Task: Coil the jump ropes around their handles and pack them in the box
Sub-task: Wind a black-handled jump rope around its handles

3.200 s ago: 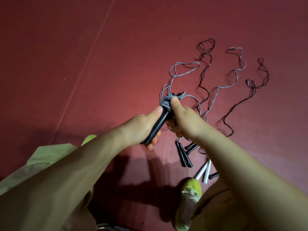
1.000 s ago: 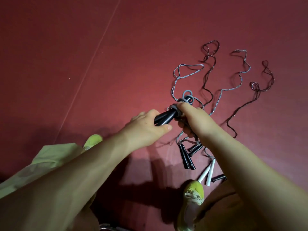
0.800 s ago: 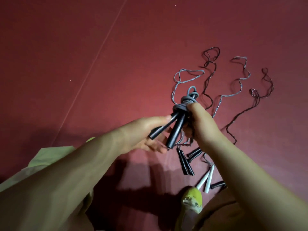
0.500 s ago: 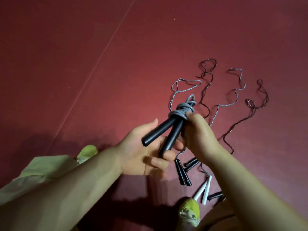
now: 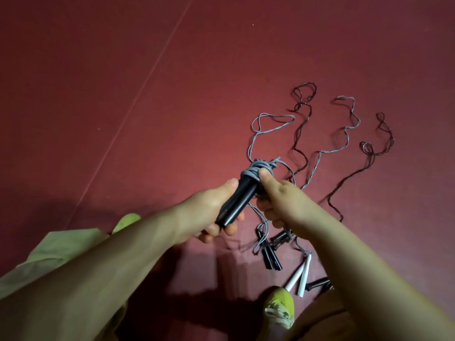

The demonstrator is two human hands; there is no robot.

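Note:
I hold a pair of black jump-rope handles (image 5: 237, 201) over the red floor, its grey rope coiled (image 5: 259, 168) around the upper ends. My left hand (image 5: 209, 212) grips the handles' lower part. My right hand (image 5: 278, 198) pinches the grey coil, thumb pressed on the wraps. Several other jump ropes lie loose on the floor beyond: grey ropes (image 5: 270, 121) and dark ropes (image 5: 374, 148). Their handles lie below my hands: black handles (image 5: 270, 257), white handles (image 5: 301, 276), another black handle (image 5: 317, 284). No box is in view.
The red floor (image 5: 172, 94) has a thin pale line running diagonally at the left. My yellow-green shoes (image 5: 280, 306) and pale green trouser legs (image 5: 49, 254) fill the bottom edge.
The two black handles, spread apart half a second ago, now lie together in my left hand's grip. The grey loop that stood up from the coil is pulled down tight.

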